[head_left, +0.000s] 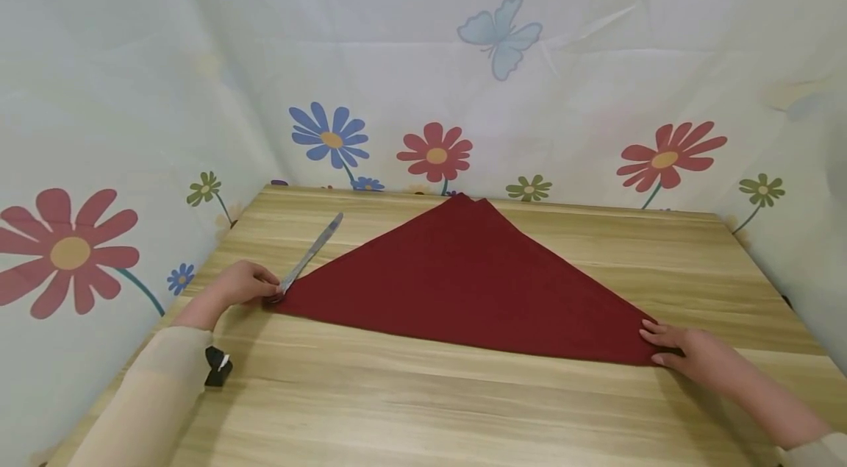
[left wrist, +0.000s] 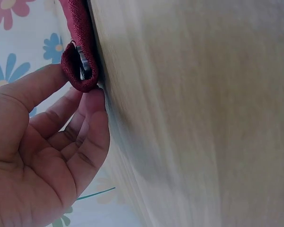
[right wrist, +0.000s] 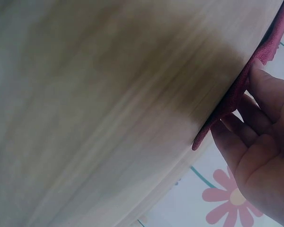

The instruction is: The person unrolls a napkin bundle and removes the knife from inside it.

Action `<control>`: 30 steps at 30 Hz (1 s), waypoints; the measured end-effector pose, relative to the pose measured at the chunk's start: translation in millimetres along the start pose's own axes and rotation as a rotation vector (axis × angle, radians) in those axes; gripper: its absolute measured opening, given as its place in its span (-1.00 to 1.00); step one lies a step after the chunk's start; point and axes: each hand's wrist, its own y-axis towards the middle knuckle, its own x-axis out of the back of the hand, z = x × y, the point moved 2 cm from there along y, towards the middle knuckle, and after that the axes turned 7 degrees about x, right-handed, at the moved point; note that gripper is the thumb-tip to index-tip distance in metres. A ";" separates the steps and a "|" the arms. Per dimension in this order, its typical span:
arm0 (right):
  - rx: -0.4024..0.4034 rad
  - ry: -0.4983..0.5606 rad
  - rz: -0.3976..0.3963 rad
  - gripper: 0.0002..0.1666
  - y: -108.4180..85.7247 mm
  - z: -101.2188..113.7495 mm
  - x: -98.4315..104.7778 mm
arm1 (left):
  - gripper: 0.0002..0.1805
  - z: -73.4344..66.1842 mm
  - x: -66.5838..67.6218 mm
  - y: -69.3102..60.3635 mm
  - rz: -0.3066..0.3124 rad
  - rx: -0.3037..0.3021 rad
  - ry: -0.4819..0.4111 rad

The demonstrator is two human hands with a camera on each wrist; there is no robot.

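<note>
A dark red cloth napkin (head_left: 456,283), folded into a broad triangle, lies on the wooden table with its peak at the back. Across its left corner, a silver table knife (head_left: 311,254) slants away toward the back. My left hand (head_left: 241,283) pinches that corner. In the left wrist view, the napkin's edge (left wrist: 87,85) curls round the knife's near end (left wrist: 83,61), between thumb and fingers. On the other side, my right hand (head_left: 704,357) rests on the napkin's right corner. The right wrist view shows its thumb at the cloth's edge (right wrist: 239,90), fingers lightly bent.
The wooden tabletop (head_left: 397,408) extends in front of the napkin and to both sides. A pale curtain (head_left: 370,26) printed with flowers and a butterfly stands behind the table and along its sides. A small black item (head_left: 217,368) sits by the left sleeve.
</note>
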 end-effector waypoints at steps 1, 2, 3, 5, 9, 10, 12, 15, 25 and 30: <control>-0.001 0.002 -0.001 -0.46 0.0 -0.1 0.1 | -0.65 -0.7 0.0 -0.4 0.000 0.003 -0.001; -0.003 0.005 0.000 -0.45 0.0 -0.1 0.4 | -0.65 -1.5 0.0 -0.9 0.001 0.007 -0.002; -0.005 0.010 0.001 -0.45 -0.1 0.0 0.7 | -0.65 -2.3 0.0 -1.5 0.003 0.010 -0.003; -0.007 0.012 0.003 -0.45 0.0 0.6 1.3 | -0.66 -4.8 0.2 -3.1 0.005 0.015 -0.002; -0.006 0.003 0.005 -0.46 -0.1 2.4 2.3 | -0.65 -12.2 0.7 -7.2 -0.001 0.017 0.022; -0.004 0.001 0.007 -0.46 -0.1 2.9 2.9 | -0.64 -14.3 0.9 -8.3 -0.008 0.014 0.037; -0.005 0.003 0.008 -0.46 -0.1 3.8 3.9 | -0.61 -18.4 1.2 -10.4 -0.020 0.009 0.074; -0.007 0.006 0.012 -0.46 0.0 5.3 5.4 | -0.57 -22.6 1.8 -12.4 -0.027 0.000 0.135; -0.006 0.009 0.014 -0.46 -0.8 4.3 4.3 | -0.65 -16.1 14.8 -14.7 0.032 -0.014 0.069; 0.000 -0.012 0.010 -0.47 -1.0 2.7 3.4 | -0.67 -3.1 19.8 -11.6 0.067 0.005 -0.011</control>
